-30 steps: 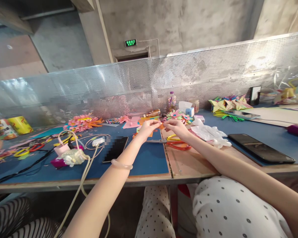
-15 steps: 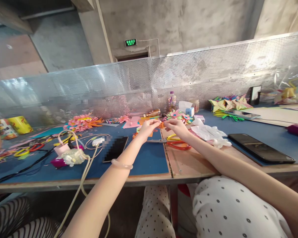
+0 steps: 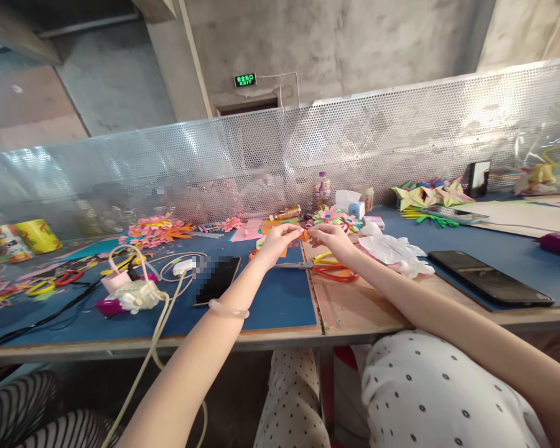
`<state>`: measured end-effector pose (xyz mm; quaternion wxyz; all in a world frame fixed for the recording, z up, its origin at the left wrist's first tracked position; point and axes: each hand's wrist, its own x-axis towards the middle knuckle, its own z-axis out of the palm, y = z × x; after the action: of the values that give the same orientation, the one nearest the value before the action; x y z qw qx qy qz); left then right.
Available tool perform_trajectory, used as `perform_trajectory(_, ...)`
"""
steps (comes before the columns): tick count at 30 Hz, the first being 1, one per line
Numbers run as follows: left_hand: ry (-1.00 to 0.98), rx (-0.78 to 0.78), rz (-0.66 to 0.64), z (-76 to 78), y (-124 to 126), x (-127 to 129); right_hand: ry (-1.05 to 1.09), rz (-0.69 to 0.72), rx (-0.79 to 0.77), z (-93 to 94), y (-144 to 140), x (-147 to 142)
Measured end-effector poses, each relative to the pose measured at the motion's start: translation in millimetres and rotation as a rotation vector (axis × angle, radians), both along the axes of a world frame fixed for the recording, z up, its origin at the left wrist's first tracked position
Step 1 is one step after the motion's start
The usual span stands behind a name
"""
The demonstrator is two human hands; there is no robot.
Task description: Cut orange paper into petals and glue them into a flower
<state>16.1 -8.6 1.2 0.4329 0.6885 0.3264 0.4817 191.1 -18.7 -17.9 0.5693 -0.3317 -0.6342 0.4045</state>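
My left hand (image 3: 276, 241) and right hand (image 3: 330, 239) pinch a small folded orange paper piece (image 3: 303, 235) between them above the blue work table (image 3: 270, 298).

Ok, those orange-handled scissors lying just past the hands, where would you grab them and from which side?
Take the orange-handled scissors by their looped handles, coming from the right and above. They lie flat on the wooden board, handles toward the right hand, metal blades pointing left across the blue mat. The white crumpled plastic bag sits close behind, so come in low.

Head-worn view, forward and down, near over the worktable (image 3: 280, 305).
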Motion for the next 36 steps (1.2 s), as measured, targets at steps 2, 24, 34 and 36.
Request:
perform_trajectory(2,-0.01,-0.007,-0.016,0.5,-1.0,0.4,0.004,-0.008,0.0,-0.4,0.9,0.6)
perform_trajectory(24,0.011,0.019,-0.027,1.7,-1.1,0.8,-0.041,0.005,-0.002,2.8,-6.0,-1.4)
perform_trajectory(34,-0.058,-0.058,-0.051,2.1,-2.2,0.8,0.046,0.041,-0.042,0.2,-3.2,-1.8)
perform_trajectory(36,-0.059,-0.062,-0.047,2.1,-2.4,0.8,0.043,0.041,-0.043,0.2,-3.2,-1.7)
